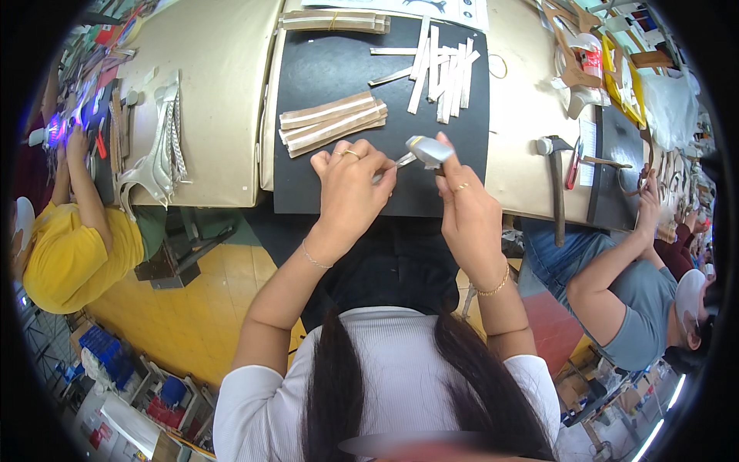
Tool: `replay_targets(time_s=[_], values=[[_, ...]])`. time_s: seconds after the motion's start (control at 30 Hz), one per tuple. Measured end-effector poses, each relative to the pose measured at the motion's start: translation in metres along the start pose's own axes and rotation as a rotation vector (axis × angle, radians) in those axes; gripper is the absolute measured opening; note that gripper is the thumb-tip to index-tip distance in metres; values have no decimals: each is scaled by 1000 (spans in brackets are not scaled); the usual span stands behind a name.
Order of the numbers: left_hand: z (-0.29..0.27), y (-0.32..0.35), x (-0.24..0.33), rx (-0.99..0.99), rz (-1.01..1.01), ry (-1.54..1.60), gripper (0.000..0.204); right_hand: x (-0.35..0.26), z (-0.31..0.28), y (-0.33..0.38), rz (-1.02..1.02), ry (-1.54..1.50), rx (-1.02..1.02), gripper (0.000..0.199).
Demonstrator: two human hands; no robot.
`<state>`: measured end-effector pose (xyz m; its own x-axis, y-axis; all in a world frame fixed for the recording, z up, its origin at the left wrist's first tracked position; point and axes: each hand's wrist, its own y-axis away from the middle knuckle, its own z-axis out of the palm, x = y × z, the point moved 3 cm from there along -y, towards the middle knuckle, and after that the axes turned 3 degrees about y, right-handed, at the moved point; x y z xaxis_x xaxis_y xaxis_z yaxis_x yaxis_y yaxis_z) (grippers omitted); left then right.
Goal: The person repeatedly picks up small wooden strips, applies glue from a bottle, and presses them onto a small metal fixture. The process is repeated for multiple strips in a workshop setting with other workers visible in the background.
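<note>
Holding work over the near part of a black mat: both hands raised in front of the torso, facing each other. Left hand: fingers bent inward, closed on a slim pale strip, pinched near the fingertips; its free end points toward the other hand. Exact thumb position hidden, pressure cannot be told. Right hand: fingers folded around a hammer-like tool, index finger extended up beside the grey metal head; handle mostly concealed by the palm. Tool head sits right by the strip's free end; contact between the two cannot be told from this angle. Beyond the left hand, on the mat: a fanned stack of brown-and-white bands. Farther off, a banded brown bundle at the far edge. Right of these, a loose crisscross of white strips, well apart from the fingers. On the tan-covered table to the right, a second hammer lies with its handle overhanging the near edge, a red cutter just beside it.
</note>
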<state>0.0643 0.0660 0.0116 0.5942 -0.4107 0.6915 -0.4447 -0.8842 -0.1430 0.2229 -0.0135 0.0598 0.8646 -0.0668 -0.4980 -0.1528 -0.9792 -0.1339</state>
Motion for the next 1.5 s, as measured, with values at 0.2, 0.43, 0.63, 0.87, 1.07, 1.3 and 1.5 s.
replay_targets(time_s=[0.2,0.43,0.63,0.87,1.07,1.3,1.5], values=[[-1,-1,4,-11,-8,-38,7,-7,3,-1,-50,79,-107,65],[0,1,4,-14,5,-74,9,-6,2,5,-56,-21,57,53],[-7,7,4,14,48,-48,10,0,17,4,-1,149,-182,52],[-4,9,1,43,78,-37,8,2,-13,-5,17,-70,146,63],[-3,7,4,54,76,-39,7,1,0,-11,-42,198,-197,64],[-4,6,5,44,65,-61,6,-4,-8,-12,-124,-46,116,55],[-1,4,7,37,59,-68,6,0,-6,-13,-69,-48,63,57]])
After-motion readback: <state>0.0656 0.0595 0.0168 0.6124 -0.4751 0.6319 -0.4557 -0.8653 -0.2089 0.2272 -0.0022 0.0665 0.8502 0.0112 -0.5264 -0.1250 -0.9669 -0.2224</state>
